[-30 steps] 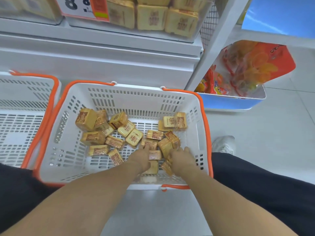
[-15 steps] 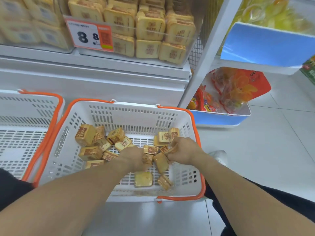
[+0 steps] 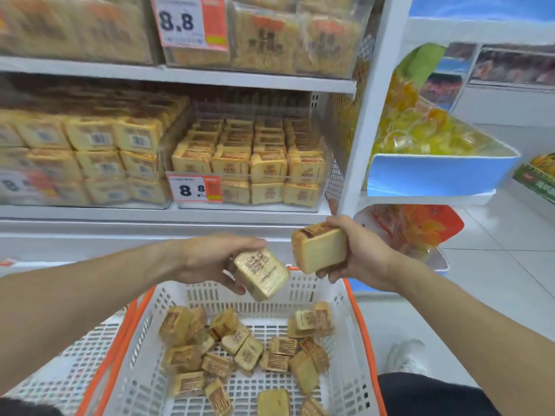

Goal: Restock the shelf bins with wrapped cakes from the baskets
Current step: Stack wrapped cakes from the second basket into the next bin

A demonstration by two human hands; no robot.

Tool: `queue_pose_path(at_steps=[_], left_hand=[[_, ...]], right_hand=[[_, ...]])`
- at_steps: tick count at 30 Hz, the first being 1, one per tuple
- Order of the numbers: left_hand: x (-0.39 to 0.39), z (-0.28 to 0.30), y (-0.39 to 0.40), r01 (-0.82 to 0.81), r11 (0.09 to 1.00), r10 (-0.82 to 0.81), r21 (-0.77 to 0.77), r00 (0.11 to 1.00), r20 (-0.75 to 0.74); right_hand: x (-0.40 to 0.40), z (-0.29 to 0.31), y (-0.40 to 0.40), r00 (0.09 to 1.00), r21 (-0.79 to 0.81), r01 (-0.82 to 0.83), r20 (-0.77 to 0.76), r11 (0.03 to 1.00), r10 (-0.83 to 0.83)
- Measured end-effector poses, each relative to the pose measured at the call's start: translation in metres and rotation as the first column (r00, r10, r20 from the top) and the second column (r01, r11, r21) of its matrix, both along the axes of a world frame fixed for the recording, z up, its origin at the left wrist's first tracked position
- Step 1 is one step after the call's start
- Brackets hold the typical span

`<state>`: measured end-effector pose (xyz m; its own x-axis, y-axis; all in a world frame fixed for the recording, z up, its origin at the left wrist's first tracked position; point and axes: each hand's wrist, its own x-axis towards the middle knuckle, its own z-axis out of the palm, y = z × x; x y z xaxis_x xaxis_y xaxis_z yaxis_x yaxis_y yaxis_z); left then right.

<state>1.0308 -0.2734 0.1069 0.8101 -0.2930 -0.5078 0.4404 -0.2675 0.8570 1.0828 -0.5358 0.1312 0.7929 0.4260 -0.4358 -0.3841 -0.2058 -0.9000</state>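
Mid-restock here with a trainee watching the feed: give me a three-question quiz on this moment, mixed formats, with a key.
1. True or false: the left hand and the right hand each hold a wrapped cake.
2. Multiple choice: the loose cakes lie in A) a cardboard box, B) the white basket with orange trim, C) a blue tray.
3. Fill in: the price tag on the clear bin straight ahead reads ____.

Key: 1 true; 2 B; 3 8.8
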Motion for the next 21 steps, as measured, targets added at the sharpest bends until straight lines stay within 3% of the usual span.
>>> queue_pose_path(at_steps=[3, 9, 16, 21], left_hand=[[-0.017, -0.002, 0.006, -0.123, 0.986, 0.118, -0.113, 0.992, -0.044], [-0.015, -0.017, 0.009, -0.291, 0.933, 0.290, -0.213, 0.956, -0.035], [-0.001, -0.024, 0.010, -0.326, 0.932, 0.330, -0.158, 0.944, -0.002], [0.008, -0.013, 0.013, -0.320, 0.923, 0.335, -0.213, 0.942, 0.038]], right_hand=[[-0.011, -0.001, 0.005, 0.987, 0.127, -0.055, -0.144, 0.990, 0.073], [-0.011, -0.006, 0.013, 0.981, 0.241, -0.055, -0.167, 0.969, 0.098], [-0.003, -0.018, 0.013, 0.988, 0.163, 0.067, -0.148, 0.984, -0.042], [0.001, -0.022, 0.020, 0.977, 0.171, 0.135, -0.185, 0.976, -0.103]])
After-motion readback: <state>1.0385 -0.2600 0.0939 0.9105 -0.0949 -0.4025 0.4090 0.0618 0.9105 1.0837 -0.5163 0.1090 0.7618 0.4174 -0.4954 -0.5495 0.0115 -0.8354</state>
